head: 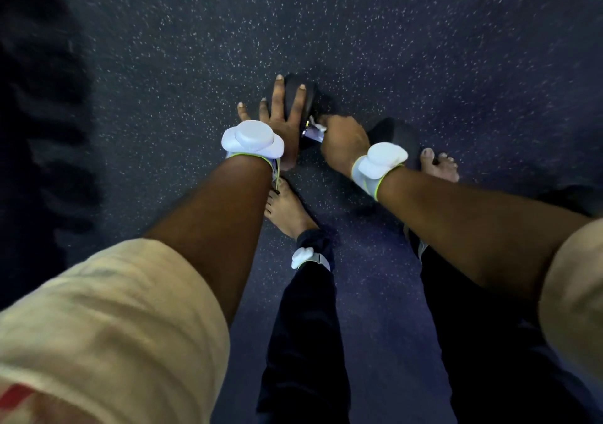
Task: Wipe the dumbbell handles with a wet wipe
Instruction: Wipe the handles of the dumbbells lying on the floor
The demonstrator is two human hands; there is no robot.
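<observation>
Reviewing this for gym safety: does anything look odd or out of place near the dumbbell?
One thing: the person's bare right foot sits right beside one head of the dumbbell, toes unprotected if it rolls. Nothing looks spilled or damaged.

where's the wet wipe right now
In the head view, near centre: the wet wipe is bunched in the right hand on the dumbbell handle, just right of the left hand resting on the dumbbell head.

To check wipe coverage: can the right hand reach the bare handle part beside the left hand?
Probably yes: the right hand with the wipe adjoins that handle part; nothing lies between.
</observation>
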